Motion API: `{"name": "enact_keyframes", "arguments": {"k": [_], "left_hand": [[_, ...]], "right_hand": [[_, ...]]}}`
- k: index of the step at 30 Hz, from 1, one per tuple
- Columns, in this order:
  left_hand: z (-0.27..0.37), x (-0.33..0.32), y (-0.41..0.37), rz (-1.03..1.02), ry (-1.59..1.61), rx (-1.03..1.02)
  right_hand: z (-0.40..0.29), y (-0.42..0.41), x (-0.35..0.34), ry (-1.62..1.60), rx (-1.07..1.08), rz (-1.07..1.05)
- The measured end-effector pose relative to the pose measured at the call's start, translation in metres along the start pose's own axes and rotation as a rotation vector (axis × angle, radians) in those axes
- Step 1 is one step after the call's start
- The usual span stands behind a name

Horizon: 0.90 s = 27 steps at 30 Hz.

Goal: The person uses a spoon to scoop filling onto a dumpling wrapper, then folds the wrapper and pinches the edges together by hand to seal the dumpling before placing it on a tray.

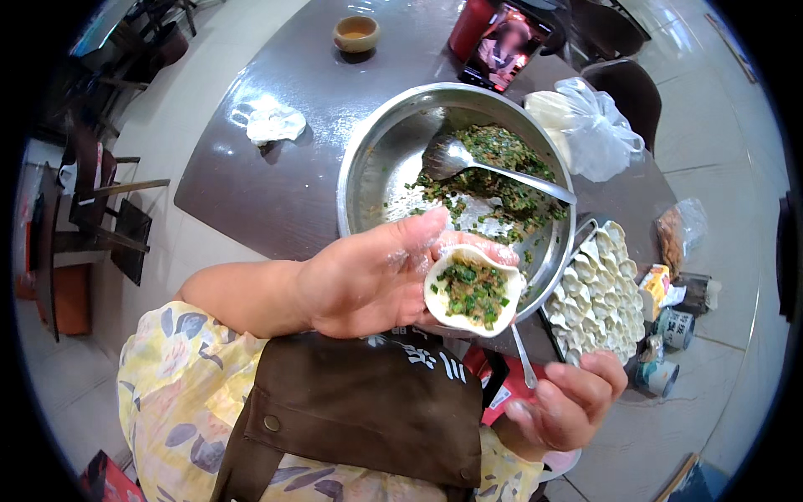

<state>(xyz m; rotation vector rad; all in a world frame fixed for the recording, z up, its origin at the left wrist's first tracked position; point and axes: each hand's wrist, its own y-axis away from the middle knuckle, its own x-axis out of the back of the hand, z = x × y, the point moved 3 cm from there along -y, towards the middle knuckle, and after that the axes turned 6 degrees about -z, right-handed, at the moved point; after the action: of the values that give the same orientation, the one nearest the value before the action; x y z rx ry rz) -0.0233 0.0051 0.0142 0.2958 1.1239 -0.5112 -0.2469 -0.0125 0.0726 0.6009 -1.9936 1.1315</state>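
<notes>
On the fingers of my left hand [370,276] rests a round dumpling wrapper [439,304] with green and brown filling [473,292] at its middle; its edge is not folded over. My right hand [568,398] is at the lower right, fingers curled and apart, with nothing clearly held. A small metal spoon [524,361] shows beside its fingertips; whether they touch it I cannot tell. Behind my left hand stands a large steel basin [370,141] holding chopped green filling [511,154] and a large metal spoon [502,172]. Rows of folded dumplings [596,295] lie right of the basin.
A small bowl [356,34] and crumpled white tissue [276,123] are on the dark table [301,69]. Behind the basin a phone [507,47] leans on a red container [470,28]. A knotted plastic bag [593,135] sits at the right, with tins [674,327] near the table's edge.
</notes>
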Motion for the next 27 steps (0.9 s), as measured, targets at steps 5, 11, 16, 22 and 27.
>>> {"name": "enact_keyframes", "arguments": {"k": [5, 11, 16, 22, 27], "left_hand": [[-0.01, -0.009, 0.012, -0.148, -0.05, 0.049], [-0.006, -0.013, 0.03, -0.242, -0.206, 0.123], [0.008, -0.014, 0.039, -0.204, -1.144, -0.178], [0.014, -0.009, 0.044, -0.227, -1.144, -0.181], [0.016, -0.006, 0.042, -0.232, -1.132, -0.249]], "right_hand": [[-0.026, -0.023, -0.022, 0.153, 0.112, -0.088], [-0.044, -0.041, -0.026, -0.066, 0.003, -0.158], [-0.055, -0.052, -0.04, -0.049, -0.041, -0.136], [-0.06, -0.059, -0.048, 0.012, -0.051, -0.104], [-0.049, -0.058, -0.057, -0.129, -0.108, -0.072]]}}
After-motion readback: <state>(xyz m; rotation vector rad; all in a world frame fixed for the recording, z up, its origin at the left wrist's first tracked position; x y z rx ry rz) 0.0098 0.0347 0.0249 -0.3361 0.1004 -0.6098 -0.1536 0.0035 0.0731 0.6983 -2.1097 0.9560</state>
